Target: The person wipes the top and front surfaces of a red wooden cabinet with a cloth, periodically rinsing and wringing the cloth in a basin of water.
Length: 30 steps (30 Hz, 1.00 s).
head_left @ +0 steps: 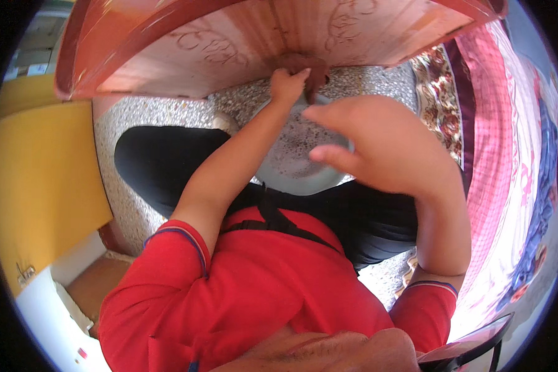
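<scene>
My left hand (289, 85) is closed on a wet-looking brown cloth (313, 69), at the lower edge of a reddish-brown framed panel (161, 65) with a pale face and scroll patterns. The cloth hangs down toward the far rim of a pale tub (304, 186). Foamy, bubbly water (294, 146) fills the tub between my legs. My right hand (378, 133) hovers over the tub's right side, large and close to the camera. Its thumb and fingers are apart, and nothing shows between them. It hides part of the tub's rim.
A yellow cabinet door (49, 186) stands at the left. On the right, a bed with pink checked bedding (487, 161) and a flowered border (437, 93) runs alongside me. The floor (161, 111) is speckled stone. Blue cloth (533, 229) lies at the far right.
</scene>
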Available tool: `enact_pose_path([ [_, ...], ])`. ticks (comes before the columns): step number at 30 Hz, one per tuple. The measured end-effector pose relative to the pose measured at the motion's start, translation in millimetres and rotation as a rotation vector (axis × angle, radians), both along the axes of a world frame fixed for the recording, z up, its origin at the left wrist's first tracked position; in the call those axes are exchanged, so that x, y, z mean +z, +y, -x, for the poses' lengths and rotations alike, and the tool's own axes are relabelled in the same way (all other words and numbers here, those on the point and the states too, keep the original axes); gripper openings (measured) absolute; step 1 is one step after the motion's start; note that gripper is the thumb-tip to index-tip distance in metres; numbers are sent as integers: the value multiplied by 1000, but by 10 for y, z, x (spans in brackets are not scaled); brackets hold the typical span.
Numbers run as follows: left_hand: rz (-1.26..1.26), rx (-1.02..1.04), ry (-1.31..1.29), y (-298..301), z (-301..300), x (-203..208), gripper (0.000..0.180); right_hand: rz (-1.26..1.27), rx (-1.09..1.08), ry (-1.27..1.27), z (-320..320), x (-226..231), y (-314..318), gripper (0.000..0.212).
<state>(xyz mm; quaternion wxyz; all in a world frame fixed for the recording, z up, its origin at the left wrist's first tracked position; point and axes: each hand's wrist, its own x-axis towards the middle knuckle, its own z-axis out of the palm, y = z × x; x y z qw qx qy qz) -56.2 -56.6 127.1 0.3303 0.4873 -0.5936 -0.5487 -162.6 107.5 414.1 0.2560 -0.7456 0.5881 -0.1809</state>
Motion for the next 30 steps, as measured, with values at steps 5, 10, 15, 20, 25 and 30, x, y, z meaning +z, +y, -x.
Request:
enact_pose_path([
  [5,15,-586,-506,-80,-133,344,39,-77,-89,-28,23,-124,-247,39],
  [10,153,-984,-259,7,-238,293,40,-217,-193,-40,-101,-455,-522,46],
  [15,8,-1316,-366,42,-449,822,36,-24,-201,202,-127,-1620,-367,65],
  [20,-584,-1015,-303,117,-725,718,52,-614,-104,107,-250,-1792,-299,82],
  [25,-507,-904,-222,119,-778,248,55,-809,-82,-125,-214,-2600,-243,47],
  [30,-46,-616,-750,-65,-959,-385,48,-645,-4,218,-132,-2898,-61,38],
])
